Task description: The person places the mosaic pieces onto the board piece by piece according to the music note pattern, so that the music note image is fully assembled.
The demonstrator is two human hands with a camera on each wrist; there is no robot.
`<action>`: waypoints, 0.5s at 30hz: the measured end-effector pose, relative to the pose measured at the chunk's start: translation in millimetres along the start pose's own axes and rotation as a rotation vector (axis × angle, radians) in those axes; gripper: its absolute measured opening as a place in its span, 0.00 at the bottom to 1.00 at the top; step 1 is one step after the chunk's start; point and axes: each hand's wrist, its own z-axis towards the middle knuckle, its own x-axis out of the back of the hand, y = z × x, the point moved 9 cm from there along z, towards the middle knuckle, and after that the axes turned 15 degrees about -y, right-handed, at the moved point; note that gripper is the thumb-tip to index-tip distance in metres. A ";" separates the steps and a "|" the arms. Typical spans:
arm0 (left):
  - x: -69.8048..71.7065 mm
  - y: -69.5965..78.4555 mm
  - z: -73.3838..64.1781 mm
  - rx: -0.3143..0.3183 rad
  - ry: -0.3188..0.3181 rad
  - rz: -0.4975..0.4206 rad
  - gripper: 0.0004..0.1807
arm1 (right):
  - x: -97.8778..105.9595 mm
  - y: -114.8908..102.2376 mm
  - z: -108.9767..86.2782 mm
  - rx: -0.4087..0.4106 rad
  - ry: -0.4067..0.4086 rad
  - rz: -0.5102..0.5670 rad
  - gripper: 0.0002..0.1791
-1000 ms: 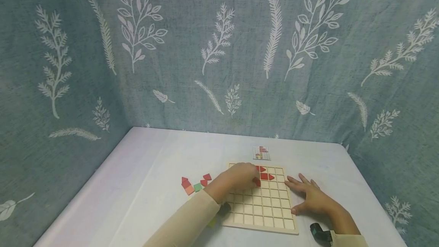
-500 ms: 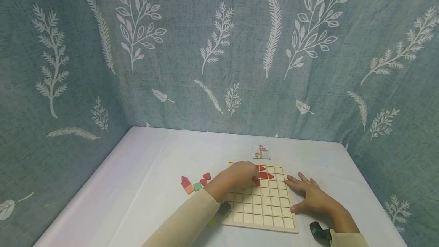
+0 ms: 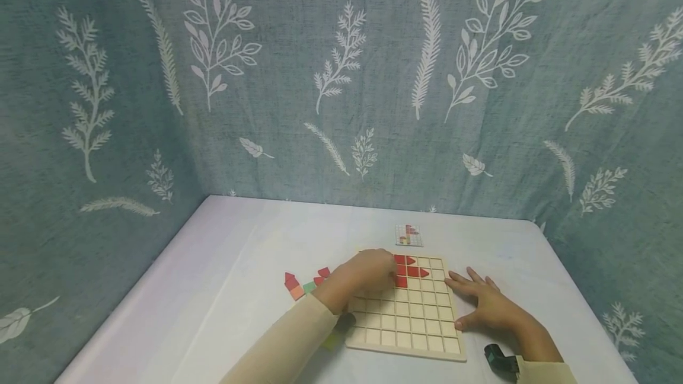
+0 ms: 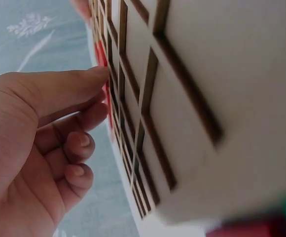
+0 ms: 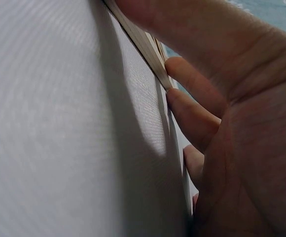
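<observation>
My left hand (image 3: 370,271) is over the upper left of the wooden grid board (image 3: 402,325). In the left wrist view its thumb and forefinger pinch at a small red tile (image 4: 105,89) at the board's surface, and the other fingers are curled. The fingertips partly hide that tile. Beside the hand, red square and pointed tiles (image 3: 412,272) sit in the grid cells. My right hand (image 3: 488,307) lies on the table with spread fingers, its thumb and fingertips touching the board's right edge (image 5: 153,54).
A small printed card (image 3: 409,236) with a gridded picture lies beyond the board. Left of the board are loose red tiles (image 3: 290,280), an orange tile (image 3: 297,293) and a green tile (image 3: 309,287). Yellow-green tiles (image 3: 332,341) are partly under the left forearm.
My left hand has shifted slightly left on the board, and more of the red tiles beside its fingers shows. My right hand stays at the board's edge.
</observation>
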 end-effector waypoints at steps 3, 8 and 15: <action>2.0 -6.3 -11.6 0.015 0.014 0.009 0.03 | -0.3 0.6 0.4 -0.005 -0.001 0.010 0.60; -1.3 -24.1 -34.6 0.049 0.017 -0.028 0.08 | -0.5 -2.4 0.6 0.005 -0.002 0.004 0.60; -9.9 -42.2 -64.1 0.063 -0.014 -0.044 0.03 | -0.4 -5.6 -0.9 0.011 -0.008 -0.001 0.60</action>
